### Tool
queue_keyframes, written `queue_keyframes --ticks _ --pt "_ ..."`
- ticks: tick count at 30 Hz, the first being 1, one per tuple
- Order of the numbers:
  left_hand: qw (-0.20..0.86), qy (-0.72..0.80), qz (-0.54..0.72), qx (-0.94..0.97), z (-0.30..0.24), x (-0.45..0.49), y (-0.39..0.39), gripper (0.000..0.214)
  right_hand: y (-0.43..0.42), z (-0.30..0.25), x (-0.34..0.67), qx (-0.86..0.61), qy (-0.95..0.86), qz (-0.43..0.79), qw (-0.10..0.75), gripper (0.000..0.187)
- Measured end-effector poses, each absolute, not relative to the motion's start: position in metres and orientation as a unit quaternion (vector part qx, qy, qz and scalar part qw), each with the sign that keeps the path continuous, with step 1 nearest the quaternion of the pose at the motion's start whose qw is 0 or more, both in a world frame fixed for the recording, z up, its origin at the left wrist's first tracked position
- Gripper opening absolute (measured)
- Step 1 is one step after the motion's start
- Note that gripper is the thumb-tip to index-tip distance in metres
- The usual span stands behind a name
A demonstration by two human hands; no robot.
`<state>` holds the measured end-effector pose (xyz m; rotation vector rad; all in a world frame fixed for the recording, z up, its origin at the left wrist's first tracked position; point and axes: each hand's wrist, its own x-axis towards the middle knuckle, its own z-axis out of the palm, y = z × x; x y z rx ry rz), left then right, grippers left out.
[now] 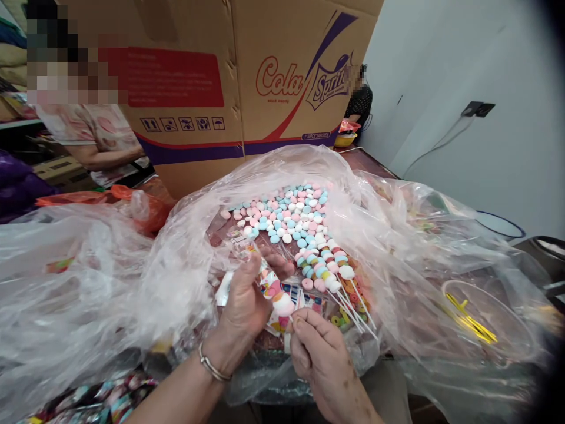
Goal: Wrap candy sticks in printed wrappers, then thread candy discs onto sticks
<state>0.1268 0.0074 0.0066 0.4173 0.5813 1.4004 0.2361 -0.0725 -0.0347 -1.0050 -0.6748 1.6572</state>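
In the head view, a candy skewer (283, 305) with round white and pink pieces sits partly inside a printed clear wrapper (265, 277). My left hand (245, 294) is closed around the wrapped part, its thumb on top and its fingers curled behind. At the skewer's lower end, my right hand (320, 353) pinches the stick, which the fingers mostly hide. Just right of my hands lie several finished-looking candy skewers (324, 265) with white sticks pointing toward me. Beyond them spreads a pile of pink, blue and white candies (286, 215). Printed wrappers (304, 297) lie beneath my hands.
Crumpled clear plastic sheeting (176, 282) surrounds the work area. A large cardboard box (189, 76) stands behind it. Yellow ties (472, 321) lie at right in a round clear container. Wrapped candies (97, 400) are at lower left. Another person (106, 141) is at left, one more behind the box.
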Motion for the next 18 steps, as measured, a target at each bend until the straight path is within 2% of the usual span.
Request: queue_keyframes --ticks 4,10,15,18 --pt "0.726 0.197 0.611 0.249 0.008 0.107 0.016 0.05 -0.074 -0.031 0.243 -0.371 -0.26 0.755 0.474 0.038" --pt "0.748 0.193 0.587 0.242 0.008 0.111 0.012 0.036 -0.078 -0.033 0.24 -0.362 -0.281 0.747 0.482 0.04" --pt "0.701 0.273 0.636 0.174 0.017 0.114 0.014 0.038 -0.08 -0.04 0.237 -0.447 -0.401 0.62 0.506 0.044" --pt "0.69 0.282 0.647 0.157 0.021 0.116 0.011 0.04 -0.081 -0.044 0.238 -0.505 -0.512 0.471 0.51 0.038"
